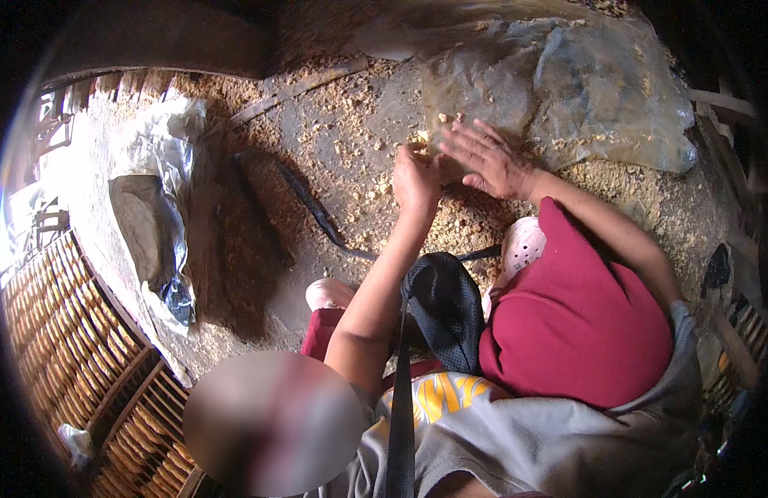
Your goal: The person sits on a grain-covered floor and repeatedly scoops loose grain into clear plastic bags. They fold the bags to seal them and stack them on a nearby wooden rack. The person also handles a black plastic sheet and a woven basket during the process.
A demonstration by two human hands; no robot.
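My left hand [416, 180] is held with its fingers curled at the near left corner of a large clear plastic sheet [483, 81]; it seems to pinch the sheet's edge, though the fingertips are partly hidden. Just right of it, my right hand [483, 159] lies flat over the sheet with its fingers spread, slightly blurred and holding nothing. Pale yellowish crumbs [352, 140] are scattered over the grey floor around the sheet. A few small lumps rest on the plastic beside my right fingertips.
A black strap [321, 218] crosses the floor before my pink clogs [524, 243]. Another crumpled plastic sheet [166, 149] lies at left, near slatted racks [79, 336]. A thin flat strip [296, 90] lies farther back. A black mesh pouch [446, 311] hangs between my knees.
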